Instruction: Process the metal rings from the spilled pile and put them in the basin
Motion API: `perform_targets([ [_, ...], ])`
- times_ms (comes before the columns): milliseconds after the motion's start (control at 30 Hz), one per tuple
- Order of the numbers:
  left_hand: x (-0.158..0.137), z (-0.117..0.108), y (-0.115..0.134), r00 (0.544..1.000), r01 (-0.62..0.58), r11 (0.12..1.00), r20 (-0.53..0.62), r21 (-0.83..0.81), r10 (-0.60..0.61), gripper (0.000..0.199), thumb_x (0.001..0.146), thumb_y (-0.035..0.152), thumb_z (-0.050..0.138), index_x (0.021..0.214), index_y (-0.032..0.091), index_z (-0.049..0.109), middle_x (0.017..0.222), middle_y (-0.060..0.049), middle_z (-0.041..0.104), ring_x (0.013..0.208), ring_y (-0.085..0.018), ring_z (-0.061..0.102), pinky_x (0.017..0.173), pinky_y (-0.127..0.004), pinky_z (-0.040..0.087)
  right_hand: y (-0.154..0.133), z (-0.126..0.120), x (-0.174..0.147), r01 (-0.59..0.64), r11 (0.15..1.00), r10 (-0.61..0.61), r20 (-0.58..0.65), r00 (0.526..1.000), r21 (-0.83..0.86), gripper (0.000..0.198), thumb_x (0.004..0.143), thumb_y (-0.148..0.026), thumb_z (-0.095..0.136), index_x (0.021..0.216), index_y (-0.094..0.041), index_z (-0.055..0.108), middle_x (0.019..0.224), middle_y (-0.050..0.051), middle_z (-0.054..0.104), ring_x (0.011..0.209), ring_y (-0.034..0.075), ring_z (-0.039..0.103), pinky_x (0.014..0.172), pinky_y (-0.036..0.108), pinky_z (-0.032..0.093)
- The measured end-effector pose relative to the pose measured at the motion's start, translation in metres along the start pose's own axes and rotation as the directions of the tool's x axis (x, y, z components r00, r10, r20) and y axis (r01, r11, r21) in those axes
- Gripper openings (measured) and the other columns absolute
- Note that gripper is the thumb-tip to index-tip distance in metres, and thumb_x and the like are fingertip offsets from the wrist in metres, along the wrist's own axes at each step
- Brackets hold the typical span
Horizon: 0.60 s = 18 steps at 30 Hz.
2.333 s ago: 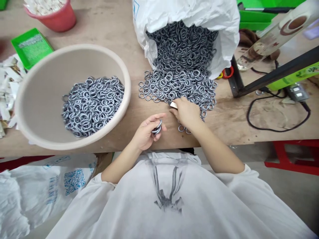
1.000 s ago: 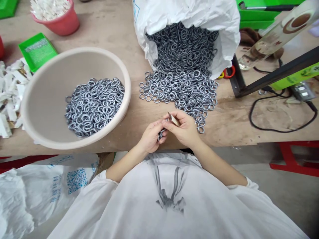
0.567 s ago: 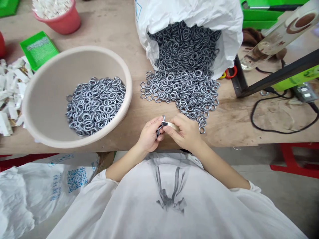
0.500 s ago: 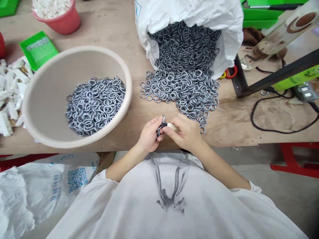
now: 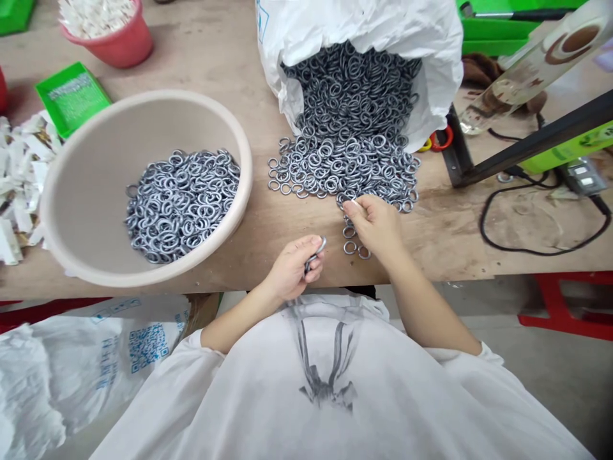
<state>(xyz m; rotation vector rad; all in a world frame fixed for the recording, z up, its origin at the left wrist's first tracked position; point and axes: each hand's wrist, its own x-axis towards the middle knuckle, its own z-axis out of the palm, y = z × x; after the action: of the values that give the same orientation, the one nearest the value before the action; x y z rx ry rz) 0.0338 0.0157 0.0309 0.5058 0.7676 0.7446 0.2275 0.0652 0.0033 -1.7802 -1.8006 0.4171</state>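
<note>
My left hand [image 5: 294,267] is closed around a few grey rings, and one ring [image 5: 322,244] sticks out past the thumb. Up and to the right, my right hand [image 5: 376,225] is at the front of the loose ring pile [image 5: 330,160], fingers pinched on a small tool [image 5: 355,202] with a pale handle and dark tip, mostly hidden by the hand. Several single rings [image 5: 350,247] lie just below that hand. The pile spills from a white sack [image 5: 364,25]. To the left, a large beige basin [image 5: 90,166] holds many similar rings.
At the left stand a green tray [image 5: 48,89] of small parts, a red pot [image 5: 129,45] and a heap of white pieces [image 5: 23,160]. At the right are a dark metal frame [image 5: 527,144], a clear cylinder [image 5: 522,80] and a black cable [image 5: 483,223].
My right hand has moved away from the left, up and forward to the ring pile, with the small tool still in it. My left hand keeps its rings near the table edge.
</note>
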Motion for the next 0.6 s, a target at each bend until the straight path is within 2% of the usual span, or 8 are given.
perform_targets([
  [67,0.002,-0.002,0.002,1.0,-0.008,1.0,-0.014,-0.021,0.008,0.041,0.074,0.047,0.08,0.074,0.014,0.055,0.056,0.006,0.045,0.038,-0.002,0.035,0.038,-0.015,0.023,0.006,-0.001,0.009,0.004,0.988,-0.002,0.011,1.0,-0.156,0.033,0.094,-0.049,0.055,0.098,-0.019,0.07,0.094,0.01,0.068,0.084,0.025,0.06,0.066,0.032,0.037],
  [133,0.004,-0.005,0.003,1.0,-0.01,1.0,0.002,-0.024,0.01,0.033,0.077,0.042,0.077,0.086,0.014,0.062,0.059,0.005,0.05,0.038,-0.003,0.038,0.037,-0.015,0.023,0.005,-0.001,0.015,0.006,0.954,0.007,0.041,0.999,-0.298,0.034,0.092,-0.044,0.06,0.113,-0.02,0.07,0.106,0.013,0.066,0.085,0.027,0.06,0.065,0.032,0.036],
  [200,0.006,-0.007,0.003,1.0,-0.015,0.999,0.014,-0.032,0.015,0.028,0.079,0.035,0.074,0.096,0.015,0.065,0.061,0.004,0.053,0.038,-0.004,0.04,0.037,-0.016,0.024,0.0,-0.001,0.019,0.004,0.921,0.032,0.085,0.996,-0.39,0.032,0.092,-0.04,0.061,0.115,-0.02,0.071,0.109,0.013,0.065,0.082,0.026,0.06,0.063,0.032,0.033],
  [300,0.008,-0.011,0.005,1.0,-0.005,0.996,-0.013,-0.085,0.004,0.017,0.076,0.027,0.068,0.087,0.016,0.062,0.061,0.003,0.055,0.038,-0.005,0.042,0.035,-0.015,0.026,-0.005,0.0,0.024,-0.001,0.904,0.057,0.119,0.991,-0.428,0.026,0.093,-0.037,0.061,0.107,-0.02,0.074,0.107,0.014,0.064,0.078,0.026,0.06,0.061,0.032,0.03],
  [400,0.01,-0.013,0.007,0.999,0.019,0.99,-0.043,-0.14,-0.025,0.015,0.074,0.028,0.066,0.076,0.016,0.056,0.064,0.001,0.056,0.04,-0.006,0.044,0.034,-0.015,0.028,-0.005,0.001,0.027,-0.008,0.929,0.05,0.105,0.993,-0.369,0.023,0.093,-0.035,0.06,0.102,-0.02,0.075,0.104,0.014,0.065,0.079,0.026,0.059,0.063,0.032,0.03],
  [500,0.011,-0.014,0.009,0.997,0.035,0.989,-0.062,-0.147,-0.045,0.028,0.078,0.038,0.068,0.071,0.016,0.052,0.067,0.001,0.057,0.041,-0.005,0.043,0.032,-0.015,0.025,0.001,-0.001,0.027,-0.031,0.973,0.048,0.067,0.997,-0.229,0.019,0.09,-0.033,0.064,0.095,-0.019,0.075,0.096,0.012,0.066,0.082,0.026,0.058,0.066,0.033,0.033],
  [567,0.012,-0.013,0.008,0.996,0.011,0.994,-0.084,-0.107,-0.02,0.039,0.077,0.045,0.074,0.069,0.016,0.049,0.069,0.001,0.058,0.04,-0.003,0.042,0.033,-0.014,0.023,0.001,-0.002,0.024,-0.061,0.998,0.061,0.073,0.995,-0.001,0.018,0.087,-0.035,0.067,0.087,-0.018,0.074,0.084,0.008,0.065,0.077,0.023,0.056,0.067,0.032,0.035],
  [600,0.013,-0.012,0.007,0.996,-0.014,0.997,-0.094,-0.077,0.007,0.043,0.076,0.048,0.077,0.069,0.015,0.049,0.07,0.001,0.059,0.04,-0.002,0.041,0.033,-0.014,0.022,0.0,-0.003,0.022,-0.085,0.983,0.069,0.1,0.993,0.164,0.021,0.085,-0.039,0.069,0.083,-0.018,0.073,0.078,0.005,0.064,0.073,0.021,0.055,0.066,0.032,0.036],
])
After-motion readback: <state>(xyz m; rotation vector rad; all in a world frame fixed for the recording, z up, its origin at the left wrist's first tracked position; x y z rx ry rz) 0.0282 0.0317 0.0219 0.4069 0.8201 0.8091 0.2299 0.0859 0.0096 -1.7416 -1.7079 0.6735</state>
